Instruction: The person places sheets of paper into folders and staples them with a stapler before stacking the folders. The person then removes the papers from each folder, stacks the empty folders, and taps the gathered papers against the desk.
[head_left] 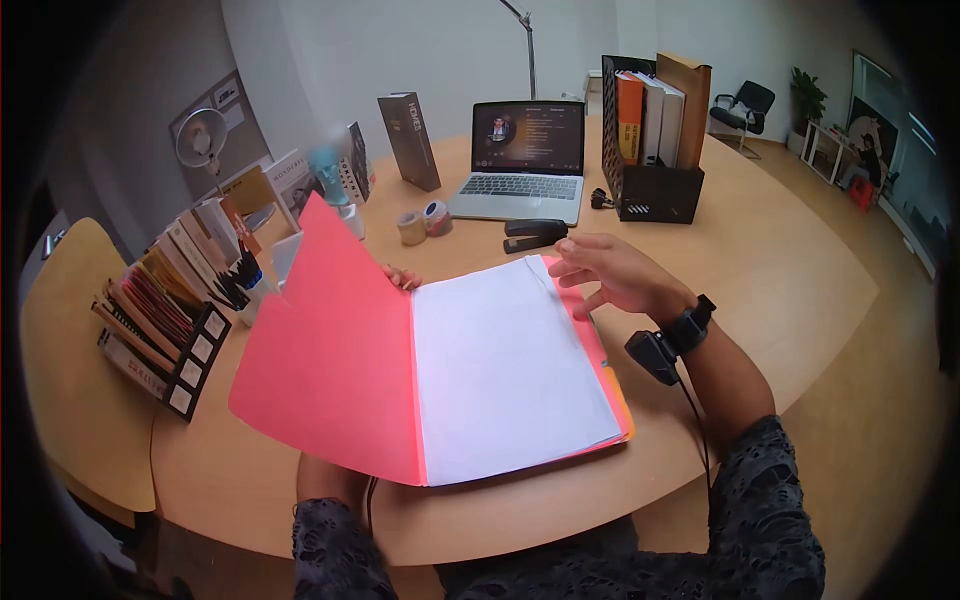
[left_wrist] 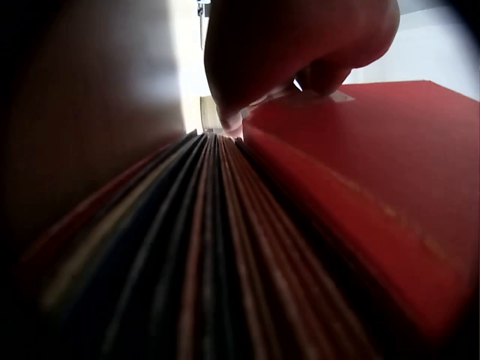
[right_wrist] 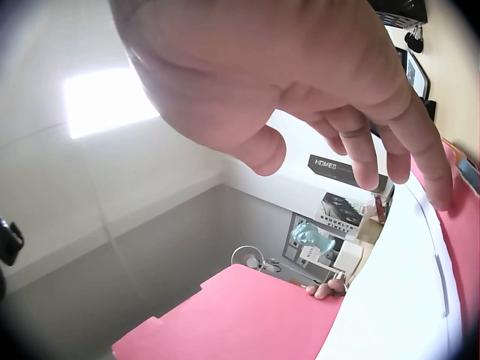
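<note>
Red folder (head_left: 330,350) cover held raised by left hand (head_left: 402,276) at nine o'clock; right hand (head_left: 615,272), fingers relaxed, hovers over paper (head_left: 505,365); top sheet likely to be handled next.

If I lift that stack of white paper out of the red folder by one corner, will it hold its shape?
Probably not. The white paper looks like thin loose sheets, so it would likely droop and fan apart. The red folder cover, held up by the left hand, already bows, so it offers little support. The right hand hovers open above the paper.

Head cam looks down; wrist cams close; all share folder (head_left: 330,370).
</note>
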